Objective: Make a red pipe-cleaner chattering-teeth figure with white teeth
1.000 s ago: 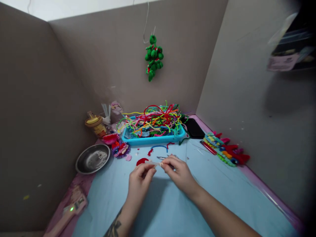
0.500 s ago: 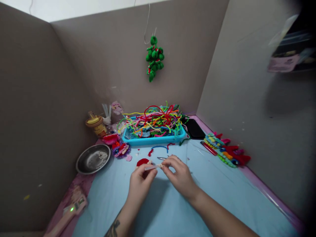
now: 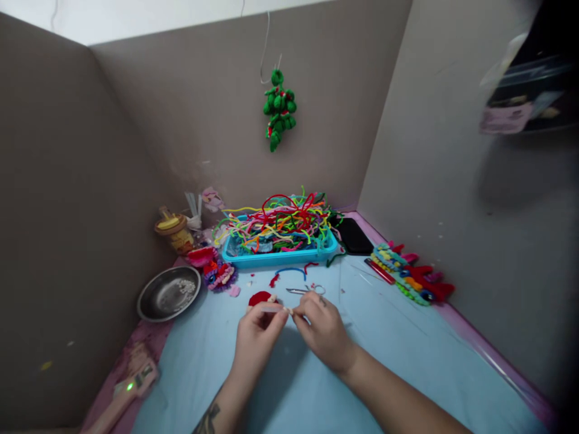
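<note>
My left hand (image 3: 257, 328) pinches a whitish, translucent strip (image 3: 271, 309) between thumb and fingers. At the strip's right end is a small cream fuzzy piece (image 3: 288, 310), and my right hand (image 3: 319, 325) closes its fingertips on it; the fingers partly hide it. Just behind my left hand lies a round red piece (image 3: 261, 298) with cream bits at its edge. Small scissors (image 3: 297, 291) rest on the blue table cover beyond my right fingers.
A blue tray (image 3: 280, 259) heaped with coloured fuzzy stems stands at the back. Left are a metal bowl (image 3: 158, 301) with small white bits and a pink glue gun (image 3: 131, 386) with a green light. A phone (image 3: 355, 236) and colourful fuzzy figures (image 3: 407, 274) lie right.
My right hand has moved slightly left and down, its fingers more curled, and the scissors' handle now shows behind it. My left hand stays nearly still, holding the strip.
</note>
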Available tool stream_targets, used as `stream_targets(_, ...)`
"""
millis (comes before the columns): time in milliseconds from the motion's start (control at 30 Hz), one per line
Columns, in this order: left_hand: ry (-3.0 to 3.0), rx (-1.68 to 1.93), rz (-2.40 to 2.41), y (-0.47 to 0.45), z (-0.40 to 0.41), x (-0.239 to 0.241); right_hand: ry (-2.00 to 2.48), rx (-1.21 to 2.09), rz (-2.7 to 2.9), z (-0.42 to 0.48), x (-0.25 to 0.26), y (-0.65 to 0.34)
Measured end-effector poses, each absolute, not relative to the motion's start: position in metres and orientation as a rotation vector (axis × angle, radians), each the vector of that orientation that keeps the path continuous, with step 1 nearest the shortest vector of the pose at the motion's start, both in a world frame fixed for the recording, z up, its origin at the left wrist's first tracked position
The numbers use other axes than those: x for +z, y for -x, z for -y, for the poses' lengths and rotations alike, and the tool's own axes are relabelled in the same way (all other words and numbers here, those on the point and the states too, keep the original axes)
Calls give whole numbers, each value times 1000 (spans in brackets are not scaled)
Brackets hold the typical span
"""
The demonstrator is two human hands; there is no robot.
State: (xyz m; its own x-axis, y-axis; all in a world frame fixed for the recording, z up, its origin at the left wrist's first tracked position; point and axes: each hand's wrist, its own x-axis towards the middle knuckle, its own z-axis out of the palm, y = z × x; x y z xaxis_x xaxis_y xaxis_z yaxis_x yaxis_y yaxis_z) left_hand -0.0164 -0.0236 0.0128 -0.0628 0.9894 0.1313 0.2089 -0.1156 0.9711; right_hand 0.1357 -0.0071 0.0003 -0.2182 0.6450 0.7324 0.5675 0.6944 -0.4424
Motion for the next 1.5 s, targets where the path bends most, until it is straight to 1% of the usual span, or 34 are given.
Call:
stream_targets(100,-1450,1278,-1340,17,25,13,911,161,1900,8,-1,-136)
stream_targets(300,-1557,1275,-1275,20,26,14,867,450,1946,7,7,-142)
stream_targets(433,-1625,1255,-1296,23,24,13,830,553,2002,5,14,-144)
stream_targets(600,-1486,1218,-1332,22,23,13,898,620,1876,4,13,-144)
stream_targets(733,-1505,1192,-1374,22,24,14,973,626,1802,4,10,-145)
stream_targets(967,-1524,1157,-1398,22,24,13,935,616,1722,3,8,-143)
stream_targets(1233,-1517,1174,-1399,22,24,14,923,485,1687,1,2,-141)
stream_targets(1500,-1514,1188,-1377,22,25,14,895,427,1702,1,-1,-139)
